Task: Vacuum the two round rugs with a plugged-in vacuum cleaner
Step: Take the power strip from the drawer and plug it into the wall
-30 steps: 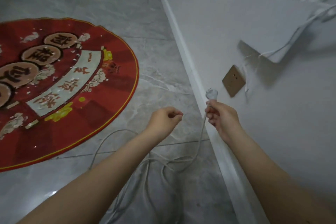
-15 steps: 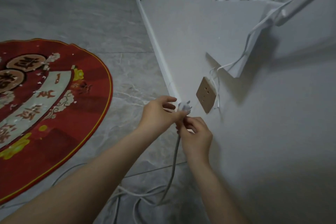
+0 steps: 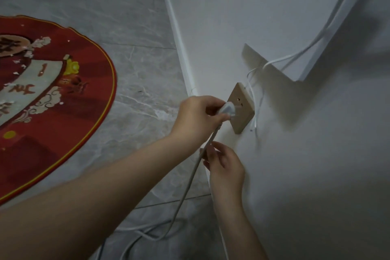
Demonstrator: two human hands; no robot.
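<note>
My left hand grips the white plug and holds its prongs right at the beige wall socket. From the plug the grey-white power cord hangs down to loose loops on the floor. My right hand is just below, fingers loosely curled beside the cord; whether it pinches the cord I cannot tell. A round red rug with a scroll pattern and scattered white crumbs lies on the grey tile floor at the left. The vacuum cleaner itself is out of view.
A white shelf juts from the white wall above the socket, with thin white cables dangling past it. A white baseboard runs along the wall. Grey marble tiles lie between rug and wall.
The plug passed from my right hand to my left hand. My left hand carried it up to the socket, and my right hand dropped lower along the cord.
</note>
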